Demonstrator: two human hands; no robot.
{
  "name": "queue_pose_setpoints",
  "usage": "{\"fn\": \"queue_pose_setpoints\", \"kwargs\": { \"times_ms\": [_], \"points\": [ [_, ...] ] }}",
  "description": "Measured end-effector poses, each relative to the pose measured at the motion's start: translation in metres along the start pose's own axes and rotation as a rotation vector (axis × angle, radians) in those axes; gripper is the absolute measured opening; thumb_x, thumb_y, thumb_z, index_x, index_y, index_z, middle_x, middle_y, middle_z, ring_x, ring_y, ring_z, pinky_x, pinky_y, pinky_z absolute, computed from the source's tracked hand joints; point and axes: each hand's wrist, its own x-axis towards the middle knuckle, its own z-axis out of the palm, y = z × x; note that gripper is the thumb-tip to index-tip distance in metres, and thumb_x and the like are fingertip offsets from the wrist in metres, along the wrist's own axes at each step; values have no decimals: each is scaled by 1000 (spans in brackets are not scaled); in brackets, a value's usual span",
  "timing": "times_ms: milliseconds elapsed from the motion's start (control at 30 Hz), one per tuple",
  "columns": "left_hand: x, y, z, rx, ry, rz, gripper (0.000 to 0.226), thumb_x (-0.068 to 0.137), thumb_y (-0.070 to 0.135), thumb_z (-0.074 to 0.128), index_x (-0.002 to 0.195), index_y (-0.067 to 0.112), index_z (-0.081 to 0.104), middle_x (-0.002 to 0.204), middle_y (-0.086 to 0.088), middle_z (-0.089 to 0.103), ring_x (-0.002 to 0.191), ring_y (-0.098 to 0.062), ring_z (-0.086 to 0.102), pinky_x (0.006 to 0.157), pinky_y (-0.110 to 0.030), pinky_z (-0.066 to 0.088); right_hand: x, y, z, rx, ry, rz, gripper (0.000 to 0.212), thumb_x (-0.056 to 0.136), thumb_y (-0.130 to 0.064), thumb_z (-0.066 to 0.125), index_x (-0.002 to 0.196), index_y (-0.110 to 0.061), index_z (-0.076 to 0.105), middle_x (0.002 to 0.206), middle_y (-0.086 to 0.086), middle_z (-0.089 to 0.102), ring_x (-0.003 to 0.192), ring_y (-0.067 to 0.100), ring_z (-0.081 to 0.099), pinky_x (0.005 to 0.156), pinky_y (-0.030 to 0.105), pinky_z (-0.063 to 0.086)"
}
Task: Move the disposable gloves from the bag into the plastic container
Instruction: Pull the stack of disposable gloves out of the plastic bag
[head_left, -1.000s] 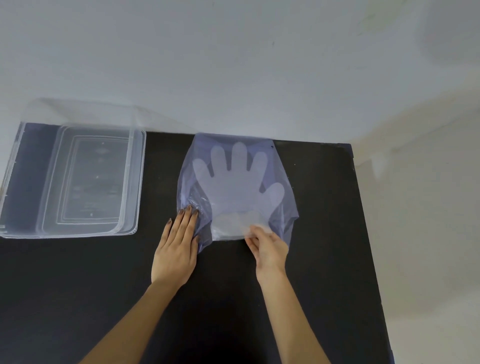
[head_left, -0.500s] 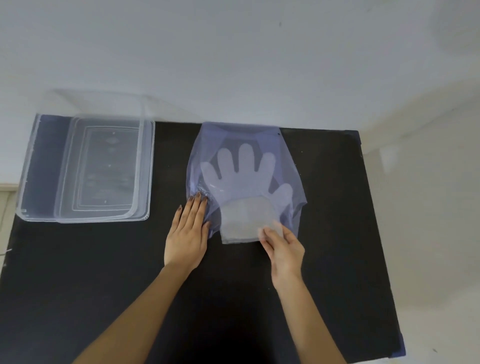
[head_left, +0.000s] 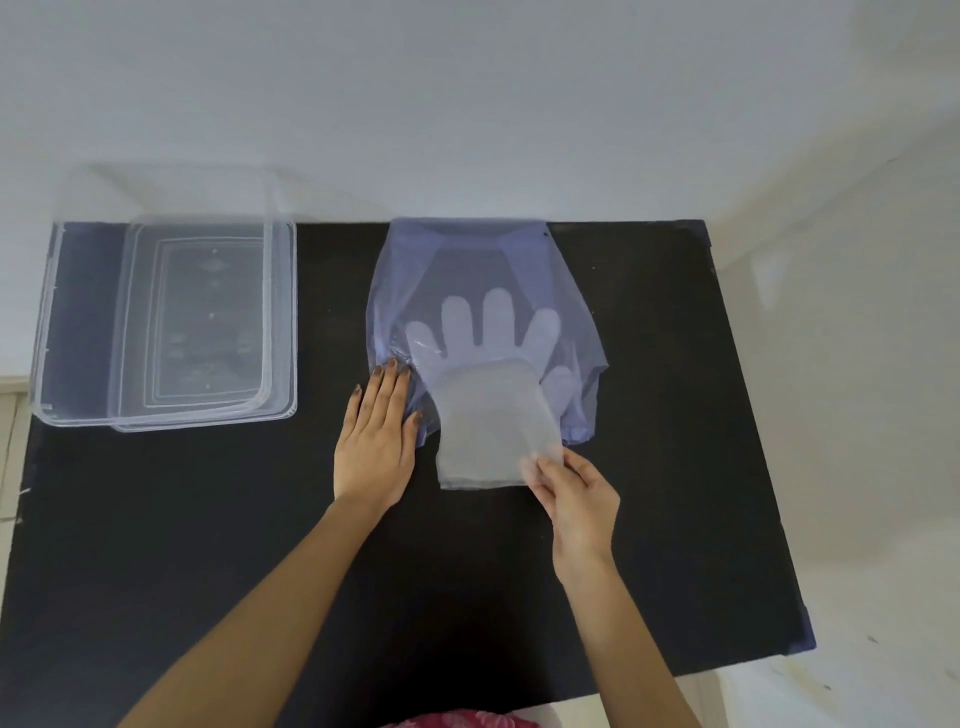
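With your left hand (head_left: 375, 441) flat on the bag (head_left: 467, 270), pinch the thin, slippery gloves (head_left: 488, 415) at the cuff, where your right hand (head_left: 576, 499) grips.

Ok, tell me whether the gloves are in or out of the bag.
Partly out: the gloves' cuff end lies past the bag mouth, pinched by the right hand; fingers remain inside.

The table (head_left: 675, 467) surface was matte black, with a blue edge visible at its near right corner. The bag (head_left: 467, 270) was translucent pale blue-violet. The disposable gloves (head_left: 488, 415) were cloudy, translucent white, appearing lighter than the bag around them. The plastic container (head_left: 166, 322) was clear and colourless. The wall (head_left: 467, 104) was plain off-white. Fabric (head_left: 457, 721) at the bottom edge was pink with a paler pattern.
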Motion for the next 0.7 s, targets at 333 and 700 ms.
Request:
{"fn": "queue_pose_setpoints", "kwargs": {
  "times_ms": [333,700],
  "points": [
    [-29,31,-36,-499,165,-71,43,100,15,42,142,11,40,151,-9,38,138,-17,35,115,-32,29,-15,-6,-28,-80,-110,-33,27,82,0,72,108,0,67,88,13,75,86,25,74,69,23,59],
    [-66,104,-59,-1412,-195,-825,32,96,18,53,125,31,57,121,2,63,109,-20,63,93,-40,53,-29,-22,-45,-143,-186,-95,24,83,-5,72,107,-7,68,96,15,75,88,22,75,76,29,60]
  ]
}}
